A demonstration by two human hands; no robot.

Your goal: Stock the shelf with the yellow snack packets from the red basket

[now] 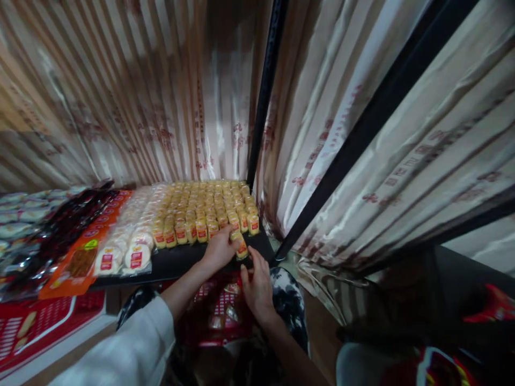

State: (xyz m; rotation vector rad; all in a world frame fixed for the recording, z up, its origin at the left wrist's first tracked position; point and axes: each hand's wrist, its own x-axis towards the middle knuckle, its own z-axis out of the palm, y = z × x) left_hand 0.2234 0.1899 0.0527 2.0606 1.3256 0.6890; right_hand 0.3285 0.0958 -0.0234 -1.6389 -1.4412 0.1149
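Note:
My left hand (219, 248) reaches to the front edge of a dark shelf and is closed on a small yellow wrapped cake (240, 247) with a red label. The cake is tilted, just in front of the rows. My right hand (257, 280) is beside it on the right, its fingers curved and apart. Whether its fingertips touch the wrapper, I cannot tell. Behind both hands, yellow wrapped cakes (201, 206) stand in close rows. A red basket (205, 339) with several small packets in it sits low between my knees.
Left of the cakes are round white wrapped pastries (137, 256), an orange snack bag (76, 265) and dark shiny packs (48, 241). Dark metal posts (263, 91) and printed curtains (169, 107) stand behind and to the right. A red box (44, 327) is at lower left.

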